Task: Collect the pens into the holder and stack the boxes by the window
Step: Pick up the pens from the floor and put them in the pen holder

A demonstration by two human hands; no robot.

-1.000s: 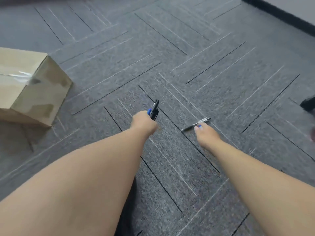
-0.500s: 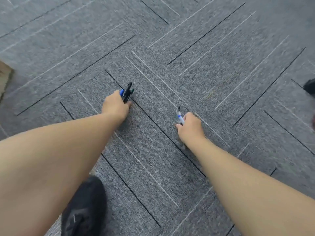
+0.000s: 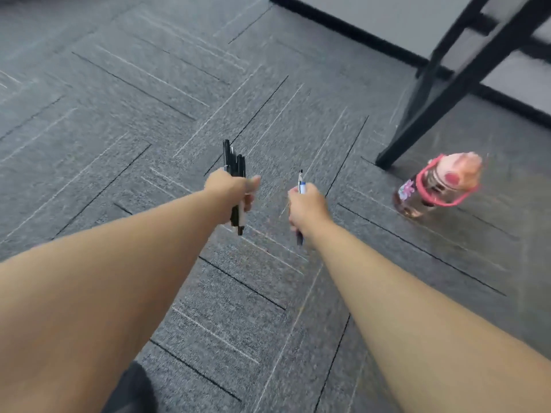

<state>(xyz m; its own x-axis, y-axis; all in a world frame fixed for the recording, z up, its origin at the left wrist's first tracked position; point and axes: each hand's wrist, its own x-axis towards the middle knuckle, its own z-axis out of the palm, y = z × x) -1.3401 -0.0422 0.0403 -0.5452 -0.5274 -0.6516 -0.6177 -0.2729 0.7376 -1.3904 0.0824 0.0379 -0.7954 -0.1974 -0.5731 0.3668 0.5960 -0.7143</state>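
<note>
My left hand (image 3: 231, 189) is closed around a bunch of black pens (image 3: 234, 162) that stick up above the fist and poke out below it. A single pen with a blue band (image 3: 301, 186) stands upright in my right hand (image 3: 307, 204), its tip showing under the wrist. Both hands hover over the grey carpet, about a hand's width apart. No pen holder and no box shows in this view.
A pink water bottle (image 3: 438, 186) stands on the carpet to the right of my right hand. Behind it a black metal furniture leg (image 3: 432, 99) slants up to the top right. A dark skirting board (image 3: 351, 31) runs along the wall. My dark shoe (image 3: 131, 391) shows at the bottom.
My right hand picked the pen off the carpet and both hands rose. The view swung right: the cardboard box left the frame, the bottle and black leg came in.
</note>
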